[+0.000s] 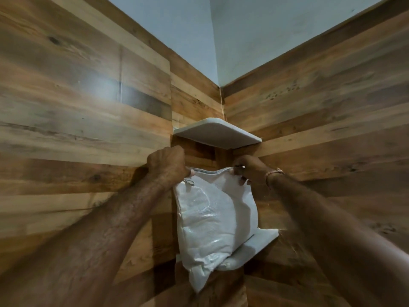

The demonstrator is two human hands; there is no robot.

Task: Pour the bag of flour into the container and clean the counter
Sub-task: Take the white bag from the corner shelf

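- One bag of flour: white and woven. We hold it upright in the corner of the wood-panelled walls, its top edge stretched between our hands.
- Our left hand: fingers curled, pinching the bag's top left corner.
- Our right hand: fingers pinching the top right corner, with a thread band on the wrist.
- One upper shelf: white, just above our hands.
- One lower shelf: white, behind the bag's lower part. We cannot tell whether the bag rests on it.
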